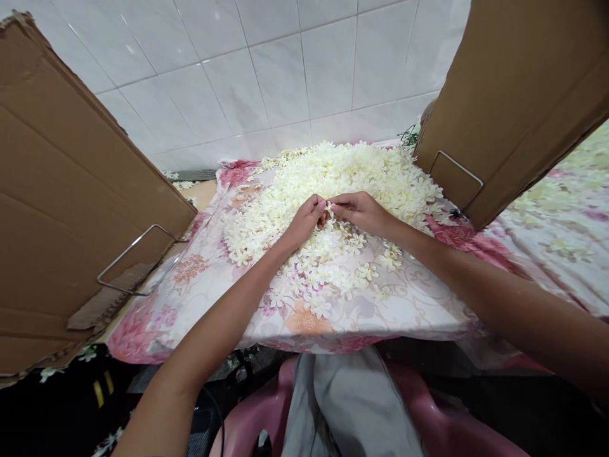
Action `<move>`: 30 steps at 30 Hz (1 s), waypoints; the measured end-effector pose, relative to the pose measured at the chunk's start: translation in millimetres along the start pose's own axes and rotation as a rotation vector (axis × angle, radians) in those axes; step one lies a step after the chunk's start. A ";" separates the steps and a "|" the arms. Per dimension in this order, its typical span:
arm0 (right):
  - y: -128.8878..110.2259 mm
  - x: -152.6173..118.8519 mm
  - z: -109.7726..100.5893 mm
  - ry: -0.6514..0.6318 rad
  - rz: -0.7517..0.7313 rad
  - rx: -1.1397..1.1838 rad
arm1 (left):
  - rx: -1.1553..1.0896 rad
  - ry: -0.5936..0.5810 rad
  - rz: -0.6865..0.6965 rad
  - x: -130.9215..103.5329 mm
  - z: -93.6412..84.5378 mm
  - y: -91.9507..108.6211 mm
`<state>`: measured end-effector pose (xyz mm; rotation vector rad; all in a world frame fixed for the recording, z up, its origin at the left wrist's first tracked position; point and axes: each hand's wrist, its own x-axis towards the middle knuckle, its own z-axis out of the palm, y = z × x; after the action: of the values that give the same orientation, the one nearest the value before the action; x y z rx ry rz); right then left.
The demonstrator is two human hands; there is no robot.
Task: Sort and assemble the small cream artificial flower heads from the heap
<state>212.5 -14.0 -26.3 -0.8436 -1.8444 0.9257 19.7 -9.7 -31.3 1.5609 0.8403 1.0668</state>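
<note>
Both of my hands meet over a heap of pale cream artificial flowers (352,168) on a floral cloth. My left hand (311,216) is closed, its thumb and fingertips pinched together at a small white flower (328,208). From the other side, my right hand (359,209) pinches at that same flower, fingertips almost touching those of the left. The fingers partly cover the flower, so its stem or centre cannot be made out. Loose blossoms (318,304) lie scattered below the hands, towards the table's front edge.
Upright cardboard sheets stand at left (71,171) and right (518,89), each beside a bent metal wire (126,260). White wall tiles (280,76) rise behind the flower-patterned cloth (190,311). More flowers lie beyond the right cardboard. A pink chair (252,412) is below the edge.
</note>
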 end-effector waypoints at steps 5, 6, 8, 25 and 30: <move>-2.2 1.0 0.6 -0.001 0.039 0.054 | -0.005 -0.019 0.013 -0.1 -0.5 0.7; -3.7 1.1 0.7 0.003 0.049 0.062 | -0.001 -0.020 0.014 -0.3 -0.4 0.9; -6.8 1.0 1.3 0.023 0.078 0.076 | 0.008 -0.016 0.013 -0.8 0.0 1.4; -15.4 -1.3 2.2 0.234 0.156 0.049 | 0.116 -0.032 0.055 -2.4 1.0 -0.4; -10.1 6.0 -8.2 0.359 0.237 0.235 | 0.106 -0.013 0.055 0.1 0.4 -2.3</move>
<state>215.9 -11.9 -12.6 -1.0203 -1.3207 1.0378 20.2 -9.2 -33.5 1.6865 0.8614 1.0647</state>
